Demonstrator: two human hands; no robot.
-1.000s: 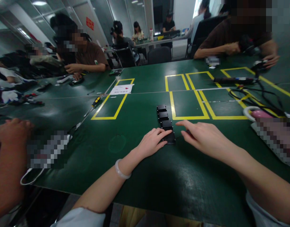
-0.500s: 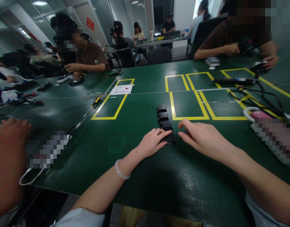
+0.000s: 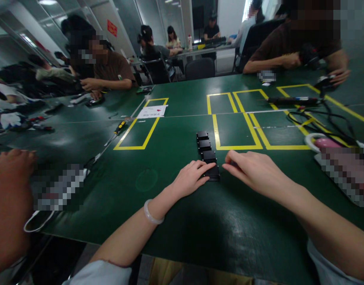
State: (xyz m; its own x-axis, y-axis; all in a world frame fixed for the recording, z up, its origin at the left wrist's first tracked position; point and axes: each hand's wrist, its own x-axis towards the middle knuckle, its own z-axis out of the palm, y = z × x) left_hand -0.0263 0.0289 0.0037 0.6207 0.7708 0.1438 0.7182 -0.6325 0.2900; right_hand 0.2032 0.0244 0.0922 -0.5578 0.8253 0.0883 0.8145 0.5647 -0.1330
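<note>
A row of small black blocks [image 3: 204, 145], with tiny shiny points along their sides, runs away from me on the green table [image 3: 182, 221]. My left hand [image 3: 190, 179] grips the nearest black block [image 3: 212, 173], index finger across its top and thumb at its near side. Just right of that block hovers my right hand [image 3: 249, 168], its index finger curled toward the thumb in a pinch. Whatever lies between those fingertips, if anything, is too small or hidden to make out.
Yellow tape outlines [image 3: 238, 148] mark the table beyond the blocks. A screwdriver [image 3: 119, 127] and a paper sheet [image 3: 152, 111] lie to the left. Black cables [image 3: 321, 118] and a pink object [image 3: 327, 143] are on the right. A neighbour's arm [image 3: 12, 198] rests at far left.
My right index finger has curled closer to the thumb, narrowing the gap between them. My left hand and the blocks have stayed in place.
</note>
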